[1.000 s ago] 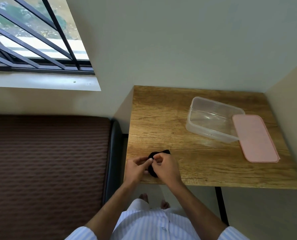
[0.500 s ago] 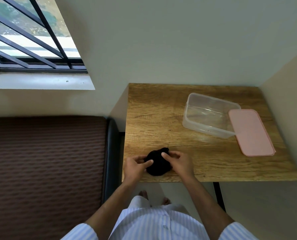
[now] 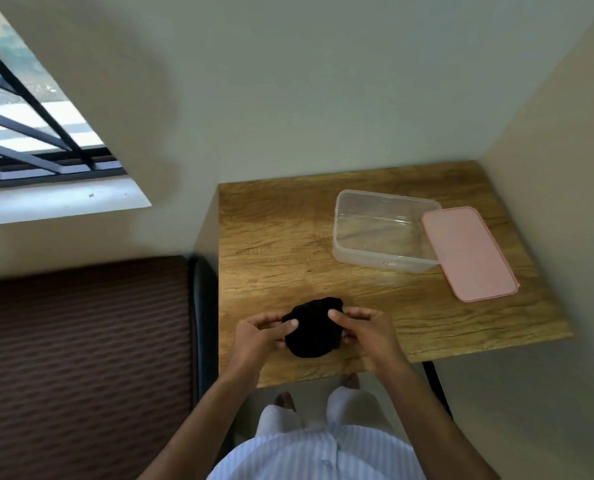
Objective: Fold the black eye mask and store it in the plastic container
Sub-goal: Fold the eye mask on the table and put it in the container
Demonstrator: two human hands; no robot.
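The black eye mask (image 3: 314, 329) is a compact folded bundle near the front edge of the wooden table (image 3: 274, 244). My left hand (image 3: 259, 336) pinches its left side and my right hand (image 3: 366, 329) pinches its right side, thumbs on top. The clear plastic container (image 3: 382, 230) stands open and holds nothing, farther back and to the right of the mask. Its pink lid (image 3: 466, 252) lies flat against the container's right side.
A brown padded bed or bench (image 3: 81, 358) sits to the left of the table. Walls close in behind and to the right. A barred window (image 3: 29, 133) is at upper left. My feet show below the table's front edge.
My hands have spread apart from a tight pinch over the mask to holding it at either side, showing more of the bundle. The view has tilted and shifted.
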